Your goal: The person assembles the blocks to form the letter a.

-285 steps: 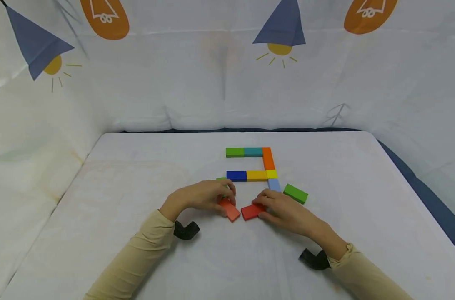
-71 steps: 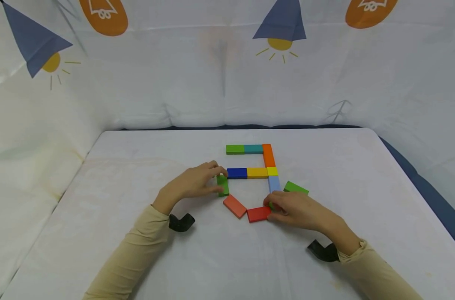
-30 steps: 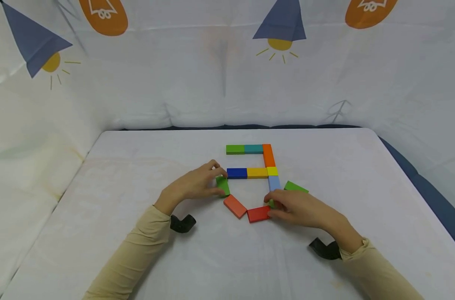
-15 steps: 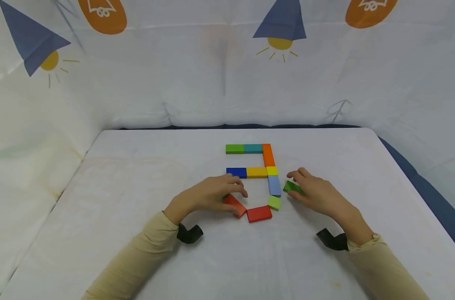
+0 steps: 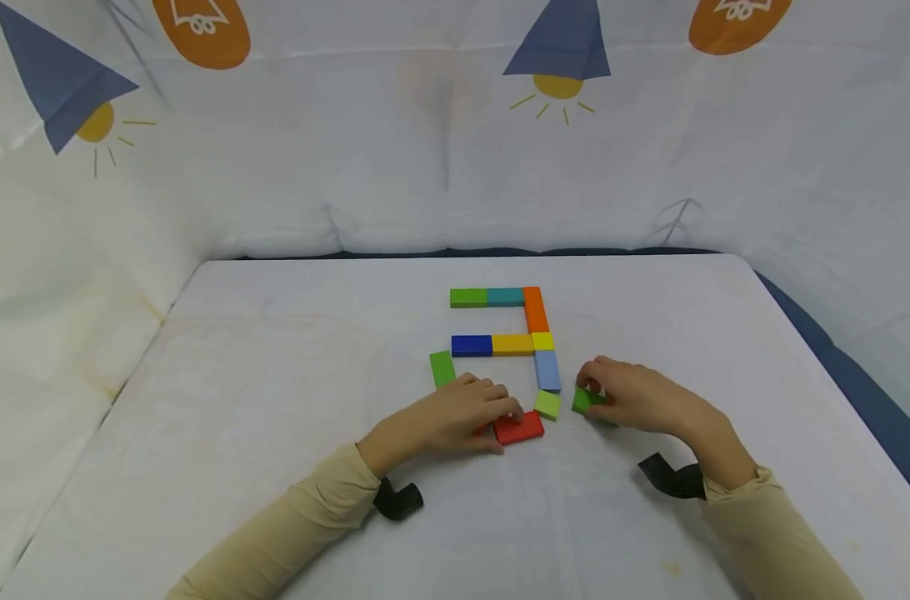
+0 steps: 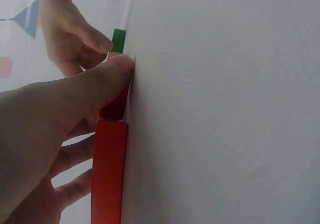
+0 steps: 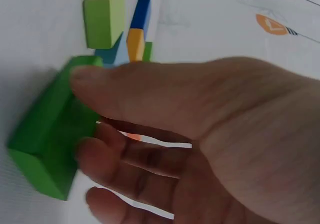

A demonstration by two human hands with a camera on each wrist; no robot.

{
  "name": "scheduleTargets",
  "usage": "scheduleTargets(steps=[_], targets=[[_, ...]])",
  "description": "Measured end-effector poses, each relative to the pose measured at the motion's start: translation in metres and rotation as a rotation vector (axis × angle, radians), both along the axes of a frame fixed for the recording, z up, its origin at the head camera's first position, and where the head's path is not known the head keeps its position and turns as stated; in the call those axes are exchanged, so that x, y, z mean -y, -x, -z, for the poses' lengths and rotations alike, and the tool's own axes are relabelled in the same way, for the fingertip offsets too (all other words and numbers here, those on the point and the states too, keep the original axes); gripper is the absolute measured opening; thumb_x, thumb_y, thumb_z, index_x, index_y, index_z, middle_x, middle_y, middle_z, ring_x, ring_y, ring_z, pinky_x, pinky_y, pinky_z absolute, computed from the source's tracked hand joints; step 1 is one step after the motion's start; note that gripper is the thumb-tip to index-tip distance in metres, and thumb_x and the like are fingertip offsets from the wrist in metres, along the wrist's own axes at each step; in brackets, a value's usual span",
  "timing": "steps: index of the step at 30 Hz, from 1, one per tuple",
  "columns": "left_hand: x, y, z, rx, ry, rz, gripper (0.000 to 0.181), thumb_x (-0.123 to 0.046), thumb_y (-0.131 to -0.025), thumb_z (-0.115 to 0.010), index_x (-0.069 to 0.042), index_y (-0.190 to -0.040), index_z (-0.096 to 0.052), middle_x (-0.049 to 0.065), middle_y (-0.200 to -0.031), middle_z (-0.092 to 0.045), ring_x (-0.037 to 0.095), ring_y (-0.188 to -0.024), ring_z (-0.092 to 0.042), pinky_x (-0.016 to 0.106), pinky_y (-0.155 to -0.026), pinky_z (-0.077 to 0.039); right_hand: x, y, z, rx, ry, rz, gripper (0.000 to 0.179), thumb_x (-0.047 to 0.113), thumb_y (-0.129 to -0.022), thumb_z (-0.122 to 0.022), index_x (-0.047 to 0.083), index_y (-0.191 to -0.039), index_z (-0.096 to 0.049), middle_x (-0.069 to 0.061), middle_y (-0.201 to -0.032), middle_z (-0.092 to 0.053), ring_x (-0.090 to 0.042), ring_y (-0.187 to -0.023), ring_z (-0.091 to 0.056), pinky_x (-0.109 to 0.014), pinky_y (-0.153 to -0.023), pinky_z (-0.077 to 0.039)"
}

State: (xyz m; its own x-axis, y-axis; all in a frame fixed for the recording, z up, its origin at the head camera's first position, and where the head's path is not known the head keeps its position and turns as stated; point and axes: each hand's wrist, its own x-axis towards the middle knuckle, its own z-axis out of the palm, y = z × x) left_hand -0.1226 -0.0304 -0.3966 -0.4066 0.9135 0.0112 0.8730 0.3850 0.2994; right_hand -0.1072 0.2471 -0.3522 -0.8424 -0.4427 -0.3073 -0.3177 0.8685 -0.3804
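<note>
In the head view my left hand (image 5: 455,417) pinches the red block (image 5: 521,428) at the front of a figure of flat blocks, thumb on the near side and fingers beyond. Under this hand the coral-red block (image 6: 109,169) is mostly hidden from the head; the left wrist view shows it end to end with the red one. To the right, my right hand (image 5: 642,400) holds a green block (image 7: 50,129) between thumb and fingers, just right of the light green block (image 5: 547,405). Left of the figure slants another green block (image 5: 442,368).
The figure continues backward with a light blue block (image 5: 547,371), a small yellow block (image 5: 542,341), an amber block (image 5: 512,345), a dark blue block (image 5: 472,346), an orange block (image 5: 535,310), a teal block (image 5: 506,297) and a far green block (image 5: 468,298). All lie on a white table (image 5: 237,375).
My left hand has left the slanted green block and come right and nearer to the red block. The right hand has left the light green block and shifted the loose green one nearer.
</note>
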Motion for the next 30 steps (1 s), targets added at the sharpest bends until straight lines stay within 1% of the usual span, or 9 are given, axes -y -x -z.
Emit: scheduleTargets(steps=[3,6,10,16,21,30], targets=[[0.0001,-0.0004,-0.0008,0.013,-0.002,-0.004,0.038,-0.040,-0.087,-0.066,-0.023,-0.119,-0.055,-0.010,-0.114,-0.059,0.008,-0.108,-0.053,0.029,-0.100,-0.038,0.0003,-0.0011,-0.0019,0.038,0.013,-0.020,0.028,0.018,-0.082,-0.073,0.012,-0.106,-0.060,0.003,-0.092,-0.058,-0.009,-0.076,-0.052,-0.021,-0.066,-0.048],[0.0003,-0.0004,-0.0004,0.016,-0.009,-0.005,0.038,-0.040,-0.086,-0.066,-0.023,-0.119,-0.055,-0.010,-0.114,-0.059,0.008,-0.107,-0.052,0.029,-0.100,-0.038,0.0011,-0.0016,-0.0015,0.053,0.023,-0.038,0.029,0.019,-0.081,-0.074,0.012,-0.106,-0.059,0.004,-0.092,-0.058,-0.010,-0.076,-0.052,-0.020,-0.066,-0.048],[-0.0001,-0.0001,0.0017,0.012,-0.015,-0.004,0.038,-0.041,-0.086,-0.066,-0.024,-0.119,-0.055,-0.010,-0.113,-0.059,0.008,-0.107,-0.052,0.029,-0.099,-0.039,0.0023,-0.0026,-0.0010,0.042,0.039,-0.068,0.029,0.019,-0.081,-0.074,0.012,-0.106,-0.059,0.004,-0.091,-0.058,-0.010,-0.076,-0.053,-0.020,-0.066,-0.048],[-0.0013,-0.0003,0.0032,0.002,-0.026,0.000,0.037,-0.041,-0.086,-0.066,-0.024,-0.118,-0.056,-0.010,-0.113,-0.060,0.008,-0.108,-0.052,0.028,-0.099,-0.039,0.0039,-0.0037,0.0022,0.025,0.072,-0.090,0.028,0.017,-0.082,-0.073,0.014,-0.104,-0.056,0.005,-0.089,-0.057,-0.008,-0.073,-0.051,-0.019,-0.064,-0.047],[-0.0018,-0.0011,0.0031,0.000,-0.029,-0.005,0.038,-0.041,-0.087,-0.066,-0.025,-0.119,-0.056,-0.010,-0.114,-0.060,0.008,-0.108,-0.052,0.029,-0.099,-0.039,0.0068,-0.0041,0.0060,-0.014,0.066,-0.105,0.026,0.018,-0.082,-0.073,0.017,-0.102,-0.055,0.007,-0.089,-0.056,-0.009,-0.074,-0.052,-0.019,-0.064,-0.046],[-0.0031,-0.0019,0.0048,-0.009,-0.038,-0.008,0.038,-0.041,-0.087,-0.066,-0.025,-0.120,-0.056,-0.011,-0.113,-0.059,0.007,-0.106,-0.052,0.029,-0.099,-0.039,0.0081,-0.0039,0.0069,-0.041,0.054,-0.109,0.026,0.020,-0.082,-0.073,0.018,-0.101,-0.054,0.009,-0.089,-0.055,-0.009,-0.076,-0.053,-0.020,-0.066,-0.046]])
